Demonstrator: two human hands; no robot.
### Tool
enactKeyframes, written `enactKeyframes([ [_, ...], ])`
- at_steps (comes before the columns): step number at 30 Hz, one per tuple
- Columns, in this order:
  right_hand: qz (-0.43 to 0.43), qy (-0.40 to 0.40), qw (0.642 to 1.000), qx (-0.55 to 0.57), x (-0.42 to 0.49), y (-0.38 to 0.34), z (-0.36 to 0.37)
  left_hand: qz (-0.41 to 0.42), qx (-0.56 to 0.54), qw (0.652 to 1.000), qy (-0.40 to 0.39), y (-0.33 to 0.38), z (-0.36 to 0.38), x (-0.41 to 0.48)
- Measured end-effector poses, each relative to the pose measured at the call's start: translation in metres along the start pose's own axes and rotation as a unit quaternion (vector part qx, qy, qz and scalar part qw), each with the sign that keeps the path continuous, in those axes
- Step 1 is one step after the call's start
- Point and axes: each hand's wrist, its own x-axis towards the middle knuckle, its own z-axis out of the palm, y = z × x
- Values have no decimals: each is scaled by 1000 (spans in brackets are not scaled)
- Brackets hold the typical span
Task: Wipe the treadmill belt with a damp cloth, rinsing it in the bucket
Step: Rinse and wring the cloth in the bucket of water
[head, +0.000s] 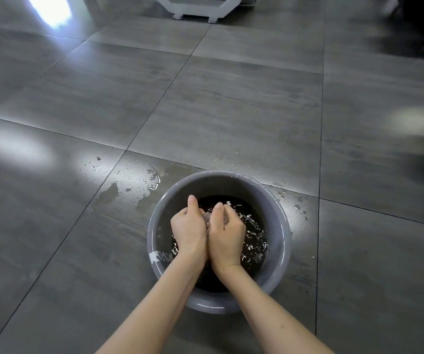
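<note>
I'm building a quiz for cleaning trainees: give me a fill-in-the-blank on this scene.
The left hand and right hand squeeze a cloth in the bucket, above dark ___.
The bucket stands on a tiled ___.
The largest puddle lies on the bucket's ___ side.
Missing: water, floor, left.

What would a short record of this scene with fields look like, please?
bucket: grey, on the tiled floor, holding dark water
left hand: in the bucket, fingers curled round the cloth
right hand: pressed against the left, also gripping it
cloth: pale bit between the hands, mostly hidden
spill: puddle and drops left of the bucket
</note>
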Motion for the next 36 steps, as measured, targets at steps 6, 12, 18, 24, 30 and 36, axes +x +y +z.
enactKeyframes([
  [6,-54,-29,996,-59,3,1,-2,-6,45,999,7,0,-1,3],
  [12,-96,-64,990,-86,6,4,-4,6,107,994,5,-2,-2,6],
  [18,-86,-72,990,-90,8,10,-5,56,159,986,1,-5,-1,9],
  [24,-81,-97,986,-105,10,19,-15,91,203,974,-42,-13,-1,6],
  [30,-78,-102,986,-105,13,23,-18,147,250,955,-63,-10,1,7],
  [36,135,-189,972,-42,33,3,-19,9,164,972,-170,10,-13,18],
])
